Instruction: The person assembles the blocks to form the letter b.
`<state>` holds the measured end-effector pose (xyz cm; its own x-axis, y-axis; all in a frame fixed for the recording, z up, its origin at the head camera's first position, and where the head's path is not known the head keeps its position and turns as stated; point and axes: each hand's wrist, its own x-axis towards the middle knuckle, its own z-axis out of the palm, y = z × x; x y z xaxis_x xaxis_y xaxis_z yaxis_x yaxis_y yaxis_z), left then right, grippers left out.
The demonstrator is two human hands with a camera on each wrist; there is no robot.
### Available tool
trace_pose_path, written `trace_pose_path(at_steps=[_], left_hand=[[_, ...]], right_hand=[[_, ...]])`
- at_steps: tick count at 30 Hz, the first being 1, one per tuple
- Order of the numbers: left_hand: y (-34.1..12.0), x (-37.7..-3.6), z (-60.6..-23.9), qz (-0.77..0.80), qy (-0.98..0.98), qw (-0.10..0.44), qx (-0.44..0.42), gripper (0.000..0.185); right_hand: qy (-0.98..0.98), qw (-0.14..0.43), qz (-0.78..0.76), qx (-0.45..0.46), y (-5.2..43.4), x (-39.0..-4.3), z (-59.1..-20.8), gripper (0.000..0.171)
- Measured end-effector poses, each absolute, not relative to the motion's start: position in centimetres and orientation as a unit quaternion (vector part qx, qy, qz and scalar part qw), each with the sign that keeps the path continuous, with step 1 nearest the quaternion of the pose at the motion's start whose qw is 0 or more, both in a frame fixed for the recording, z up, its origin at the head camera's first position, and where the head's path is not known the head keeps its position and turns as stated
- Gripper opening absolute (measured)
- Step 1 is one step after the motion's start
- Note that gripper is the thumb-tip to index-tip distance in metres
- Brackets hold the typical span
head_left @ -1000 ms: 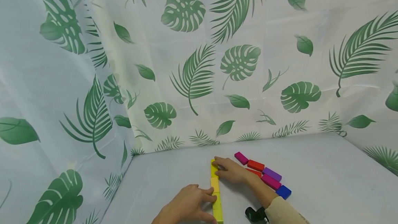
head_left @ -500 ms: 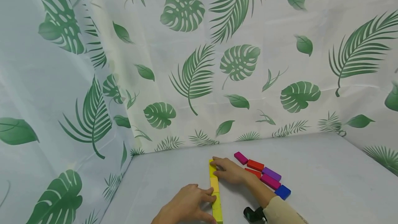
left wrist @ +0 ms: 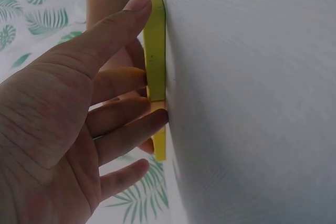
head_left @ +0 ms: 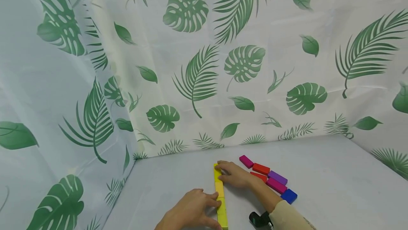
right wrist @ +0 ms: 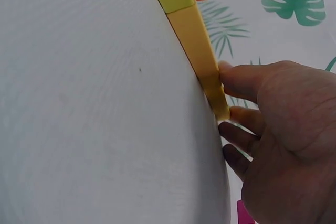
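Three yellow blocks lie end to end in a straight row running away from me on the white table: a greenish-yellow near block [head_left: 222, 214], a warmer yellow middle block [head_left: 219, 189] and a far block [head_left: 217, 176]. My left hand [head_left: 192, 208] is at the row's left side, its thumb [left wrist: 137, 2] on the near block's near end and its other fingers spread along the row. My right hand [head_left: 237, 177] reaches from the right, its thumb [right wrist: 226, 73] touching the far block and its index finger at that block's far end.
Right of the row lie a magenta block [head_left: 246, 161], a red block [head_left: 261, 168], a purple block [head_left: 277, 177], a blue block [head_left: 289, 196] and others. A black object [head_left: 259, 219] sits beside my right sleeve. A leaf-print curtain [head_left: 255, 116] borders the table.
The far yellow block has shifted slightly left with my right hand's fingers on it. My left hand stays in place; the head view has drifted slightly.
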<state>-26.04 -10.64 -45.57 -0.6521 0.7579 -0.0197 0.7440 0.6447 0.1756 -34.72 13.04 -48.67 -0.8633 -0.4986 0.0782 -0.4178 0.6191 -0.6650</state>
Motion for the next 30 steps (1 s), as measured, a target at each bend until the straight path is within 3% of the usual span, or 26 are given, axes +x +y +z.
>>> trace_pose_path(at_steps=[30], left_hand=[[-10.9, -25.92, -45.24, 0.07, 0.899, 0.05, 0.429, 0.062]], right_hand=[[0.896, 0.074, -0.352, -0.26, 13.33, -34.54, -48.47, 0.047]])
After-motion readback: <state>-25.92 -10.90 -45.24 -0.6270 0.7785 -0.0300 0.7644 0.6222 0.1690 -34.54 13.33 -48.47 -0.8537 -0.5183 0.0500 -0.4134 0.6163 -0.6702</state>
